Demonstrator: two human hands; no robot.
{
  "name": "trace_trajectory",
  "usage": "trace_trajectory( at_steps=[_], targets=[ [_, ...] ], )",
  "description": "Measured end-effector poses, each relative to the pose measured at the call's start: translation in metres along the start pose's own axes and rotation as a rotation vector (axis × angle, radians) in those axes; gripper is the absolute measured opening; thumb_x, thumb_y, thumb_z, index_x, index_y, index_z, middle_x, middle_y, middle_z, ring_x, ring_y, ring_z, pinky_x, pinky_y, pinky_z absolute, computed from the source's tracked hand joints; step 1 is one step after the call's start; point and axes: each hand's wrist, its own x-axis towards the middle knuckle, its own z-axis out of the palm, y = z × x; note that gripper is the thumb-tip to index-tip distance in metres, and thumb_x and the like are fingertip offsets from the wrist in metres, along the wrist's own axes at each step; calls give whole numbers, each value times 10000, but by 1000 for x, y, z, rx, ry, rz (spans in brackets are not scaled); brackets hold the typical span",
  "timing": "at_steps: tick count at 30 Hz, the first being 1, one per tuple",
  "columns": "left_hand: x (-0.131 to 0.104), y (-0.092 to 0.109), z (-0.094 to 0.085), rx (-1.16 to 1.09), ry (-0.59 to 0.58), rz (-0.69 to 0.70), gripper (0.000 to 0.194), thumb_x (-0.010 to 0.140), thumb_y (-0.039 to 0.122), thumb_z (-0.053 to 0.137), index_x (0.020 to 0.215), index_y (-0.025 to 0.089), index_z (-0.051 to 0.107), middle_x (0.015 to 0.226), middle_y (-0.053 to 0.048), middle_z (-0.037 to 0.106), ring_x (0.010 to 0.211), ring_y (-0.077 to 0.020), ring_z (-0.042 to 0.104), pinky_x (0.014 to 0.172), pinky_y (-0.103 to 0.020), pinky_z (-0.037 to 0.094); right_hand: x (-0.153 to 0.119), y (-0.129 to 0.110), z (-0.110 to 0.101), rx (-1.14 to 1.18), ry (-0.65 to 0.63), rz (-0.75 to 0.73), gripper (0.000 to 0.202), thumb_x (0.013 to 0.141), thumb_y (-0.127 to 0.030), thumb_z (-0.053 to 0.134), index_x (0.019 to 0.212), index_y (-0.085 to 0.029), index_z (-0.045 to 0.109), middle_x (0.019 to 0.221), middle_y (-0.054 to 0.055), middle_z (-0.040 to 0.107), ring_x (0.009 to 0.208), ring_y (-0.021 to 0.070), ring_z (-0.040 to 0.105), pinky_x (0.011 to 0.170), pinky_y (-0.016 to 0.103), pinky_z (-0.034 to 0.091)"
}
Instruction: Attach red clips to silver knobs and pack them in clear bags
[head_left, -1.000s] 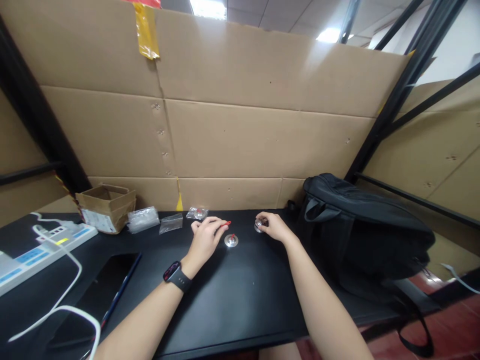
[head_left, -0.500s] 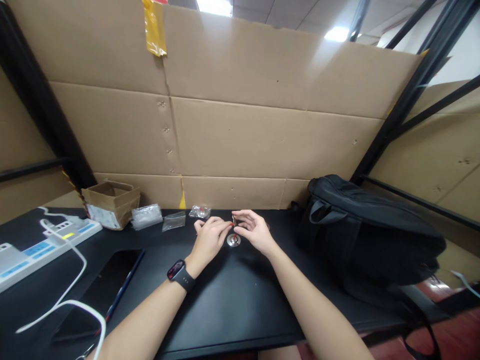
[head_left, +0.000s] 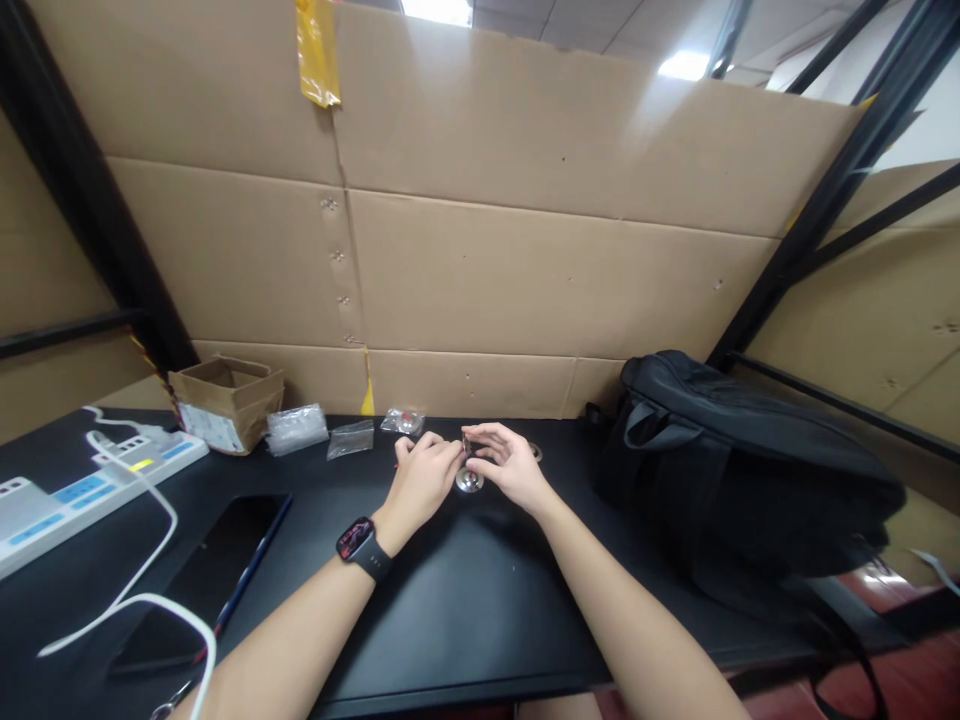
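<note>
My left hand (head_left: 426,475) is closed, its fingertips pinched together against the near side of my right fingers. A bit of red cord shows by its thumb, and the pinched part is mostly hidden. My right hand (head_left: 514,465) curls its thumb and fingers around a thin metal finger cymbal (head_left: 466,441), seen edge-on. Just below the fingertips, a second shiny finger cymbal (head_left: 469,482) with a domed middle and a red spot lies on the black table (head_left: 465,600). Another metal disc (head_left: 536,452) shows partly behind my right hand.
Small clear plastic bags (head_left: 350,438) lie along the back, one bag (head_left: 403,421) with a red-and-silver piece inside. On the left are an open cardboard box (head_left: 229,400), a power strip (head_left: 90,490), a white cable (head_left: 142,560) and a phone (head_left: 217,570). A black bag (head_left: 742,480) stands right.
The view has shifted slightly. Both hands stay together over the finger cymbals, and the red cord between the fingertips is now less visible.
</note>
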Motion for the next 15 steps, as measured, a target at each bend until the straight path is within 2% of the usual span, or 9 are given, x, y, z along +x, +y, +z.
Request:
trace_trajectory(
  at_steps=[8, 15],
  targets=[
    [0, -1, -4, 95, 33, 28, 221, 989, 318, 470, 876, 224, 635, 863, -44, 706, 962, -225, 526, 793, -381, 241, 0, -2, 1, -35, 20, 8, 452, 695, -313, 825, 1094, -245, 623, 1240, 102, 678, 1172, 251, 632, 955, 410, 524],
    [0, 1, -2, 40, 28, -22, 276, 999, 330, 431, 861, 225, 645, 847, -43, 699, 903, -216, 535, 768, -364, 247, 1, 9, 4, 62, 73, 60, 465, 636, -341, 864, 1013, -226, 618, 1205, 115, 697, 1129, 273, 661, 950, 438, 543]
  ],
)
